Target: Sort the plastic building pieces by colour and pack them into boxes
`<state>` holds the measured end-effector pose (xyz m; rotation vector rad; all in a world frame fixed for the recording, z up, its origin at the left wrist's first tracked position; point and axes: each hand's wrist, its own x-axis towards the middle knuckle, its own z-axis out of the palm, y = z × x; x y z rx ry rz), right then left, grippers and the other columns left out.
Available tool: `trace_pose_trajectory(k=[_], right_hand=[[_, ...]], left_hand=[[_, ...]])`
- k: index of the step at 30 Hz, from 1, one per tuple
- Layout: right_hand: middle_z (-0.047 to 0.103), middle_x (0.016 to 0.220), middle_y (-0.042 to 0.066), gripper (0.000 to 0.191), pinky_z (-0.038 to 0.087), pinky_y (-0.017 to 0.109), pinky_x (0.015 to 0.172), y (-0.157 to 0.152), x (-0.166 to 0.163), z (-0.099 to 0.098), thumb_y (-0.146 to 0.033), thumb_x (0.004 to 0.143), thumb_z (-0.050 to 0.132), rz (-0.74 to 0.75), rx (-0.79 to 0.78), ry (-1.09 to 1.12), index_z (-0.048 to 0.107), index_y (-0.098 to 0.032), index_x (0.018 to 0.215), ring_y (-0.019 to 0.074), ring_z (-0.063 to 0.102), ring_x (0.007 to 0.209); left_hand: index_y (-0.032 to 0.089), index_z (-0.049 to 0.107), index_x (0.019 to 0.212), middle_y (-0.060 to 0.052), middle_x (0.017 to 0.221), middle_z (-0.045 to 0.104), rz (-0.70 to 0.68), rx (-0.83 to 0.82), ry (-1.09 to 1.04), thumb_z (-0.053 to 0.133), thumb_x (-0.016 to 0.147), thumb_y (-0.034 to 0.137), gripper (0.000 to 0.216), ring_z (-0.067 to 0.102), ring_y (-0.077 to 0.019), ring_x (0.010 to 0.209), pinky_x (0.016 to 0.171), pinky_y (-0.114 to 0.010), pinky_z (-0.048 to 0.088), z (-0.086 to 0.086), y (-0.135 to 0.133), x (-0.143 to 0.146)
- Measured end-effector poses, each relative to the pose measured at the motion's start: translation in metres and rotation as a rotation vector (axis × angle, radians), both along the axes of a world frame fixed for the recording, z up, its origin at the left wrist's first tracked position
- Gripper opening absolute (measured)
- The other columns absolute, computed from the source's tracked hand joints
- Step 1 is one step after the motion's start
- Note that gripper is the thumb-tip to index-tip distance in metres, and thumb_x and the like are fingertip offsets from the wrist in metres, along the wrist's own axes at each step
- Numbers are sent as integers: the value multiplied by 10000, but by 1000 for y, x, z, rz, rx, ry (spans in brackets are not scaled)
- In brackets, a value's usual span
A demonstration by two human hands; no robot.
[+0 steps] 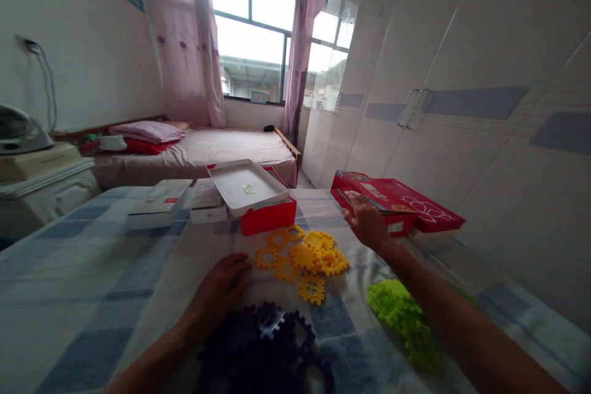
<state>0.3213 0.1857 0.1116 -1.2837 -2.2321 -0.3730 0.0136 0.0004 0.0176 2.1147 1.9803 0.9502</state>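
1. Three loose piles of toothed plastic pieces are grouped by colour on the cloth-covered tabletop: yellow-orange pieces, dark purple pieces and lime-green pieces.
2. Left hand rests beside the yellow-orange ones, grip relaxed, holding nothing visible.
3. Right hand lies on the red box; whether its grip clasps it, I cannot tell.
4. Grouping looks done; no assembled structure shows.

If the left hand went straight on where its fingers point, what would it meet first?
Probably the left edge of the yellow pieces, just ahead of the left hand, though the exact gap is hard to judge.
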Motion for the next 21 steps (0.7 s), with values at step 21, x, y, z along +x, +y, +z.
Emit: trace_pose_trajectory(k=[21], right_hand=[[538, 1058, 83, 137, 423, 255, 735, -14, -150, -2, -182, 835, 508, 203, -79, -91, 507, -193, 971, 187, 552, 914]], left_hand=[[164, 471, 1226, -135, 1289, 497, 150, 81, -1224, 459, 815, 537, 556, 542, -249, 1101, 889, -391, 470, 25, -2, 5]])
